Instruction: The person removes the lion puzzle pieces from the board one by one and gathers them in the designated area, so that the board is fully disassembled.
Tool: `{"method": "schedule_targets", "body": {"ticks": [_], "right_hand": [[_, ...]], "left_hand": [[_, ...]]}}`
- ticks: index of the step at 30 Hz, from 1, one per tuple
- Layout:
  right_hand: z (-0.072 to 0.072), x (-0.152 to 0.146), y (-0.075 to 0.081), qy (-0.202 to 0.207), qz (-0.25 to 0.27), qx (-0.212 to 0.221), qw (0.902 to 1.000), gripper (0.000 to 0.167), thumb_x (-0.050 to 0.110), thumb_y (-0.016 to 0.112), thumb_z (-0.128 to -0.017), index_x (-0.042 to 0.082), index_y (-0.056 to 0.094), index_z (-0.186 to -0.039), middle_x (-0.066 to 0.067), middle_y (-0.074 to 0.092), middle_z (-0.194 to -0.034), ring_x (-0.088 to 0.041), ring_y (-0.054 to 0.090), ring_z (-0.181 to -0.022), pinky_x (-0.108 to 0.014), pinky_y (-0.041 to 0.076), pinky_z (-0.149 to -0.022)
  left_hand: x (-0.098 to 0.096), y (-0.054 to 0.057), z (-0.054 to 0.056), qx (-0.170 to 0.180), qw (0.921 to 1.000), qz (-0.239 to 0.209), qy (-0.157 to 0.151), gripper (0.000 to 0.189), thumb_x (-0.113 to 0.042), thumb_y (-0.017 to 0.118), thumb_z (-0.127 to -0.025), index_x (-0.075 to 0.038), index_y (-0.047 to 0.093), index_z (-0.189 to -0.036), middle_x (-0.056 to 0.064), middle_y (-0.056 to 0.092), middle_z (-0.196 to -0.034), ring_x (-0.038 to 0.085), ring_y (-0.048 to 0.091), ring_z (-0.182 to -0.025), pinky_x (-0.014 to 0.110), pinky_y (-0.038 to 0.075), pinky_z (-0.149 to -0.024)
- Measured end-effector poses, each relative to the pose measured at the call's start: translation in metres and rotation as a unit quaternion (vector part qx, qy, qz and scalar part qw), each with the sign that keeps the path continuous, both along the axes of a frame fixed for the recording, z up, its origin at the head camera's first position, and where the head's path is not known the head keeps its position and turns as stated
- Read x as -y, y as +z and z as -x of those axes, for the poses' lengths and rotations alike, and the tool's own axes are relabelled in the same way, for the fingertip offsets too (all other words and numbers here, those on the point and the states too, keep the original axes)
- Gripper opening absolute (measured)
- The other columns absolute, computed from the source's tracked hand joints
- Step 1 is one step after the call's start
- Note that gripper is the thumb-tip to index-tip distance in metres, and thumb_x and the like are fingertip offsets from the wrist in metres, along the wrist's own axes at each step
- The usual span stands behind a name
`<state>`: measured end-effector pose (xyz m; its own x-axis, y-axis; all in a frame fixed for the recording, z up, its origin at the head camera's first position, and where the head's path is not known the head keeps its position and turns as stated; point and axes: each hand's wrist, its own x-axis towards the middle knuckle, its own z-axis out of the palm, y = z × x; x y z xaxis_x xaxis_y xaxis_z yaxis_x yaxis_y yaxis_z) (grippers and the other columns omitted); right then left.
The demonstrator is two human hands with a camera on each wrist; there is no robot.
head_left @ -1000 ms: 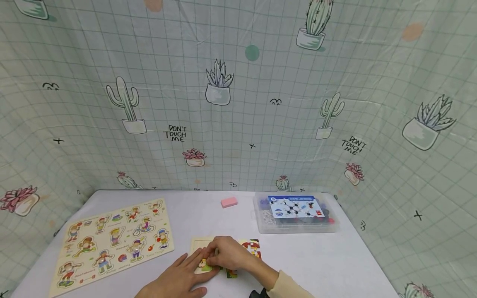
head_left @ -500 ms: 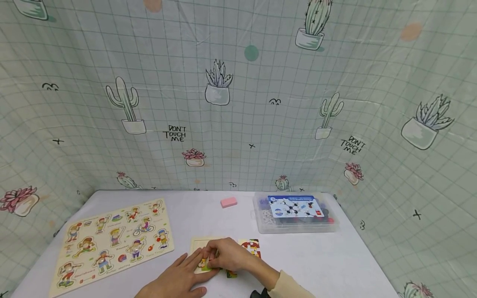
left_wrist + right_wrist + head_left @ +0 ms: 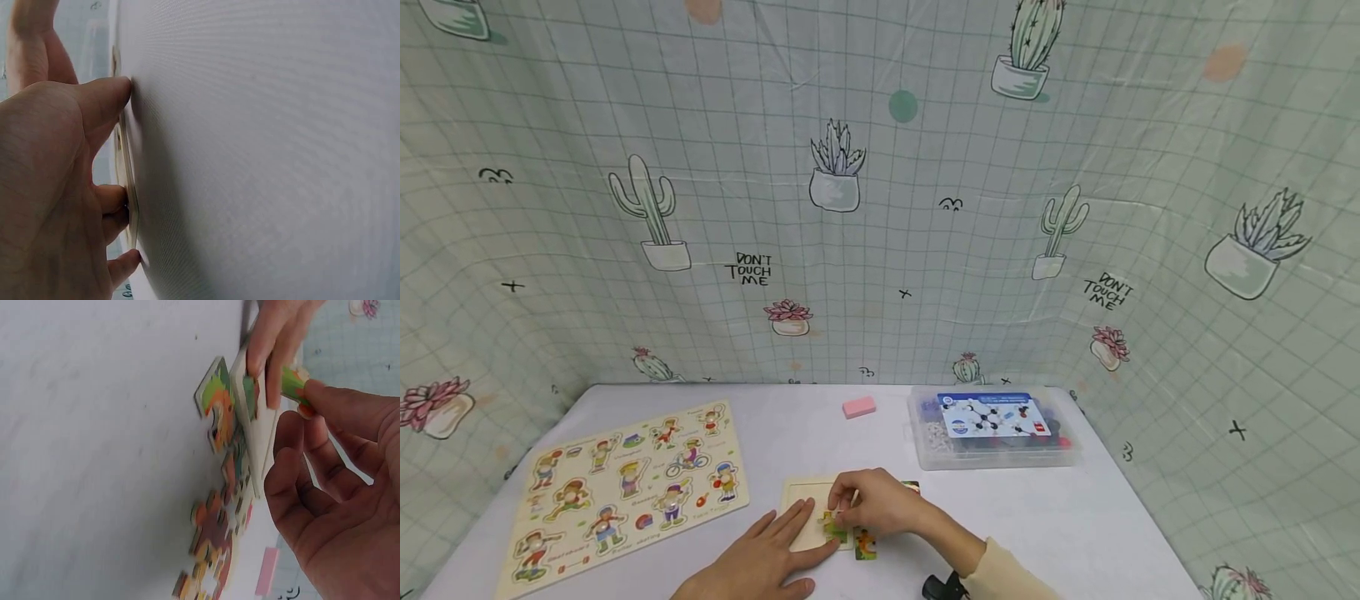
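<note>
My left hand [image 3: 763,554] lies with fingers spread on a pale wooden puzzle tray [image 3: 805,482], its thumb out over the table in the left wrist view. Between thumb and fingertips, my right hand [image 3: 874,502] pinches a green and orange jigsaw piece [image 3: 292,384] above the tray. A green piece [image 3: 250,398] sits inside the tray's near corner, by the left fingertips. Just right of the tray, an orange and green piece [image 3: 866,546] lies on the table. Several more jigsaw pieces [image 3: 212,522] are beside the tray, mostly hidden behind the right hand in the head view.
At left lies a large wooden board [image 3: 625,492] with sports figures. A pink eraser-like block [image 3: 859,407] is at the back, and a clear plastic case [image 3: 996,429] with a blue label stands back right. A black device [image 3: 943,587] shows by the right sleeve.
The right hand has moved slightly right and up from the left fingertips, taking the jigsaw piece with it. Bare tray shows where colour was before. The left hand stays put.
</note>
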<state>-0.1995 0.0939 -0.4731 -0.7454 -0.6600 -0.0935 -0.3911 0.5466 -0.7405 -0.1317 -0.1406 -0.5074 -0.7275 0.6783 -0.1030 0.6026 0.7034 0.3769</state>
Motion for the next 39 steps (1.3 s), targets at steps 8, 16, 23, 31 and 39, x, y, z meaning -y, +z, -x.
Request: {"method": "schedule_targets", "body": {"ticks": [8,16,23,31,39], "right_hand": [[0.004,-0.027,0.001,-0.018,0.016,0.031,0.9992,0.007,0.012,0.075,-0.089,0.017,0.069,-0.088,0.008,0.061,-0.074,-0.009,0.054,-0.051,-0.020,0.042,-0.044],[0.007,-0.047,0.002,-0.026,0.009,0.033,0.9991,0.004,0.012,0.075,-0.088,0.012,0.071,-0.086,0.005,0.067,-0.070,-0.007,0.056,-0.054,-0.020,0.041,-0.048],[0.007,-0.058,0.000,-0.027,-0.007,0.041,0.9988,0.008,0.016,0.077,-0.088,0.018,0.073,-0.081,0.005,0.068,-0.067,-0.006,0.054,-0.054,-0.020,0.040,-0.049],[0.007,-0.069,-0.001,-0.008,-0.010,0.067,0.9977,0.009,0.012,0.076,-0.087,0.015,0.074,-0.079,0.003,0.069,-0.066,-0.007,0.058,-0.057,-0.018,0.043,-0.054],[0.007,-0.076,0.000,0.007,-0.031,0.095,0.9950,0.012,0.002,0.073,-0.083,0.013,0.074,-0.078,0.005,0.067,-0.065,-0.008,0.057,-0.057,-0.019,0.045,-0.056]], "left_hand": [[0.000,0.007,-0.002,0.019,0.9998,0.005,0.008,0.052,-0.059,0.046,-0.100,-0.044,0.045,-0.150,0.022,0.026,-0.163,0.038,0.025,-0.150,0.067,0.030,-0.109],[0.000,0.010,-0.004,0.027,0.9996,0.005,0.011,0.052,-0.056,0.049,-0.100,-0.042,0.046,-0.150,0.021,0.025,-0.163,0.038,0.025,-0.150,0.066,0.029,-0.110],[0.000,0.006,-0.003,0.016,0.9999,-0.003,0.003,0.053,-0.059,0.044,-0.101,-0.041,0.045,-0.151,0.024,0.026,-0.162,0.040,0.025,-0.150,0.067,0.029,-0.110],[-0.002,0.008,-0.004,0.020,0.9997,0.001,0.011,0.053,-0.058,0.045,-0.101,-0.041,0.046,-0.151,0.021,0.024,-0.164,0.039,0.024,-0.150,0.066,0.027,-0.111],[-0.001,0.006,-0.003,0.005,1.0000,-0.006,0.003,0.053,-0.058,0.044,-0.101,-0.039,0.046,-0.151,0.023,0.026,-0.162,0.041,0.027,-0.149,0.066,0.030,-0.110]]}}
